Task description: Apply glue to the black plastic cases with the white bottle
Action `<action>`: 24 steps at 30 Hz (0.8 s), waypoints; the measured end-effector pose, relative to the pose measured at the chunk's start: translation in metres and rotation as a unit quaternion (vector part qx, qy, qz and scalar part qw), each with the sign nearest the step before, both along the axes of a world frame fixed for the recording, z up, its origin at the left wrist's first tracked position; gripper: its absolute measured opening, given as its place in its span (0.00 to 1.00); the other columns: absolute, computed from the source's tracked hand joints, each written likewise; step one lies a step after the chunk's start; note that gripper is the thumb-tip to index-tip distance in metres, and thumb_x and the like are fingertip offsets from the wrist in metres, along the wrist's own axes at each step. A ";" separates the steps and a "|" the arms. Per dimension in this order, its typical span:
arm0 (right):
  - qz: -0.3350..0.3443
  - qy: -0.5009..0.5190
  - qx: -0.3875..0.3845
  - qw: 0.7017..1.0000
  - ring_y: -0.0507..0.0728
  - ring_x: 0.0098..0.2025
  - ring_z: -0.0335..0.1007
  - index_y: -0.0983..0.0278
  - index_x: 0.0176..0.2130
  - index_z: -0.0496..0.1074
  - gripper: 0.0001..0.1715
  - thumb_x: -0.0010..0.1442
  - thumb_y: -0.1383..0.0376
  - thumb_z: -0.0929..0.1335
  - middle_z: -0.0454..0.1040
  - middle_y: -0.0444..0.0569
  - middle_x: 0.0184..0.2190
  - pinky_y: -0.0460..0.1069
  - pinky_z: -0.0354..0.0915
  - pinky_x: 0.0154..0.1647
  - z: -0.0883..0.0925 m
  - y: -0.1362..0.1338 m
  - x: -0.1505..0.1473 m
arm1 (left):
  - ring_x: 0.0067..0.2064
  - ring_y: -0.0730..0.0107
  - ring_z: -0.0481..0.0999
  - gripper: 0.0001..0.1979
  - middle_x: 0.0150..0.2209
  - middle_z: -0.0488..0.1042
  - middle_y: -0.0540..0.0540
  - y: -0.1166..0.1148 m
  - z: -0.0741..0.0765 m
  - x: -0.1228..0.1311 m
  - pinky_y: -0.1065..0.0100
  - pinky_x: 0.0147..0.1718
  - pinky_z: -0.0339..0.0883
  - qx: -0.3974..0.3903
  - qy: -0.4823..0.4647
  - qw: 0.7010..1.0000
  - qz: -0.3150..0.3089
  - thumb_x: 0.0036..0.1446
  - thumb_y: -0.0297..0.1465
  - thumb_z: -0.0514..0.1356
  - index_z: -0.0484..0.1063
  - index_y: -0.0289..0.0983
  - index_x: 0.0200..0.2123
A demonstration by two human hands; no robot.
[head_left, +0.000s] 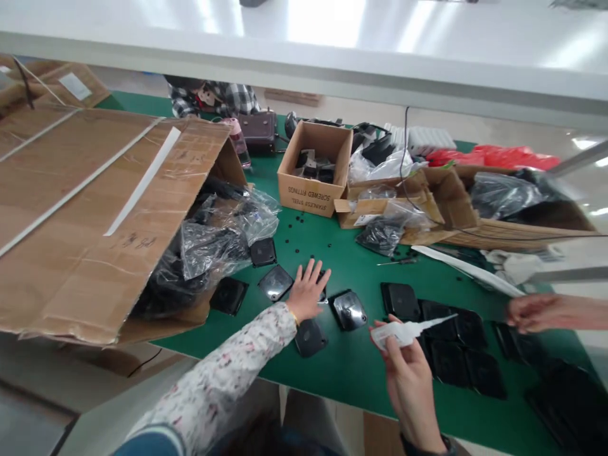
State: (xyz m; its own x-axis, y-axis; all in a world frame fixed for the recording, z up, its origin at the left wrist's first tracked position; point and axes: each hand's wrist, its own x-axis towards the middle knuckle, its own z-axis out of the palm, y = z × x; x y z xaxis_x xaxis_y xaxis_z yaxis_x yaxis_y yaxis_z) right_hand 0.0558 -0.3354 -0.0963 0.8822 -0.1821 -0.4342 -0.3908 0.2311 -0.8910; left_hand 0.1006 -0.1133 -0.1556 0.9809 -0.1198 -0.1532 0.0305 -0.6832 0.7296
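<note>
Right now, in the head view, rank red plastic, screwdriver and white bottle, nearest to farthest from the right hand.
1. White bottle, in the right hand
2. Screwdriver, on the table ahead
3. Red plastic, far side, to the right

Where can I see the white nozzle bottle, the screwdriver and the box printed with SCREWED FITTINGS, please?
White nozzle bottle [401, 332], head view: on its body.
Screwdriver [407, 261], head view: on its handle.
Box [306, 195], head view: on its printed wall.

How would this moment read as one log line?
left hand: spread over black part | right hand: holding white nozzled bottle | co-worker's hand: far right
</note>
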 end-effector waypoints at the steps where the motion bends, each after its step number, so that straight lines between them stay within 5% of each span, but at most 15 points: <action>1: -0.014 -0.002 -0.002 1.000 0.55 0.41 0.73 0.61 0.51 0.68 0.35 0.47 0.52 0.77 0.77 0.48 0.40 0.50 0.65 0.47 0.004 0.001 -0.005 | 0.69 0.45 0.41 0.46 0.67 0.52 0.38 -0.005 -0.002 0.014 0.44 0.64 0.26 -0.031 0.009 0.999 -0.010 0.35 0.26 0.71 0.60 0.41 0.61; 4: -0.047 -0.017 0.005 0.999 0.56 0.40 0.73 0.59 0.54 0.65 0.36 0.49 0.52 0.76 0.77 0.47 0.38 0.52 0.69 0.43 0.019 0.004 -0.018 | 0.67 0.40 0.44 0.47 0.65 0.54 0.35 -0.001 0.004 0.038 0.39 0.63 0.27 -0.139 0.041 0.989 -0.007 0.35 0.31 0.72 0.60 0.39 0.61; 6: -0.061 -0.027 0.008 0.998 0.58 0.38 0.74 0.58 0.52 0.63 0.35 0.50 0.52 0.75 0.77 0.47 0.37 0.53 0.71 0.39 0.030 0.004 -0.025 | 0.66 0.41 0.49 0.52 0.66 0.52 0.34 0.012 0.021 0.036 0.41 0.63 0.37 -0.228 0.060 0.972 0.000 0.39 0.41 0.70 0.50 0.39 0.65; 10: -0.075 -0.053 0.022 0.996 0.55 0.33 0.73 0.58 0.44 0.66 0.27 0.50 0.54 0.76 0.76 0.47 0.34 0.49 0.69 0.31 0.051 0.003 -0.036 | 0.58 0.47 0.67 0.44 0.63 0.58 0.32 0.047 0.077 -0.002 0.45 0.52 0.63 -0.387 0.115 0.915 -0.019 0.58 0.59 0.40 0.37 0.37 0.68; 12: -0.088 -0.070 0.063 0.992 0.52 0.30 0.69 0.59 0.41 0.68 0.22 0.51 0.54 0.76 0.75 0.46 0.32 0.46 0.67 0.29 0.062 0.005 -0.038 | 0.58 0.47 0.68 0.45 0.62 0.59 0.30 0.062 0.105 -0.028 0.45 0.51 0.64 -0.486 0.162 0.859 -0.008 0.57 0.60 0.31 0.39 0.34 0.67; 16: -0.115 -0.077 0.183 0.973 0.47 0.26 0.60 0.61 0.36 0.72 0.18 0.47 0.59 0.78 0.69 0.41 0.30 0.42 0.63 0.25 0.084 0.012 -0.035 | 0.60 0.45 0.65 0.46 0.64 0.57 0.34 0.079 0.143 -0.064 0.46 0.55 0.59 -0.689 0.264 0.670 0.086 0.53 0.63 0.44 0.49 0.38 0.65; 20: -0.132 -0.049 0.314 0.939 0.45 0.24 0.54 0.62 0.33 0.70 0.18 0.44 0.71 0.78 0.64 0.38 0.28 0.40 0.60 0.21 0.108 0.018 -0.029 | 0.58 0.46 0.67 0.38 0.63 0.60 0.38 0.082 0.157 -0.081 0.45 0.54 0.60 -0.719 0.296 0.610 0.151 0.56 0.56 0.52 0.50 0.44 0.65; 24: -0.124 -0.030 0.389 0.912 0.46 0.25 0.55 0.62 0.38 0.70 0.21 0.45 0.68 0.78 0.64 0.41 0.30 0.41 0.62 0.23 0.125 0.032 -0.032 | 0.59 0.44 0.66 0.34 0.60 0.65 0.39 0.064 0.153 -0.107 0.44 0.54 0.58 -0.760 0.341 0.531 0.156 0.57 0.54 0.54 0.55 0.46 0.62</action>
